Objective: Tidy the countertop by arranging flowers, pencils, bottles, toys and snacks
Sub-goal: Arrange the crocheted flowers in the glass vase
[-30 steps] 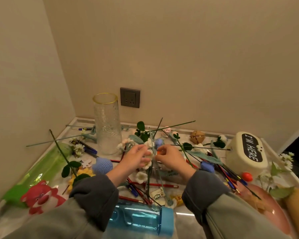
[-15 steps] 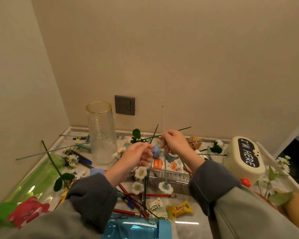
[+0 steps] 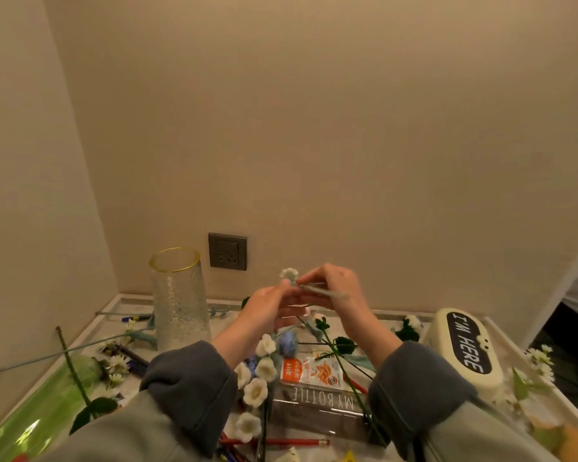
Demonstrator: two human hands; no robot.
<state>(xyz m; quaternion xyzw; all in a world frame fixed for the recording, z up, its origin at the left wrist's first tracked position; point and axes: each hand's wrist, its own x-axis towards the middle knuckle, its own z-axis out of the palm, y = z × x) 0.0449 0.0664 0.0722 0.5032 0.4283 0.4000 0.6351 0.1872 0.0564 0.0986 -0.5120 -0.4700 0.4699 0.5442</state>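
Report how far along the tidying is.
Done: nothing visibly; the glass vase stands empty. In hand: left hand and right hand pinch one white flower. Left: other flowers, red pencil, snack packet and lying bottle clutter the countertop.

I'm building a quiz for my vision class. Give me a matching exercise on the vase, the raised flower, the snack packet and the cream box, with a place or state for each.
1. glass vase
2. white flower
3. snack packet
4. cream box

A. lettered I'M HERE, far right
B. pinched by left hand and right hand
C. upright, left of the hands
D. lying flat between the forearms

Pairs: 1-C, 2-B, 3-D, 4-A
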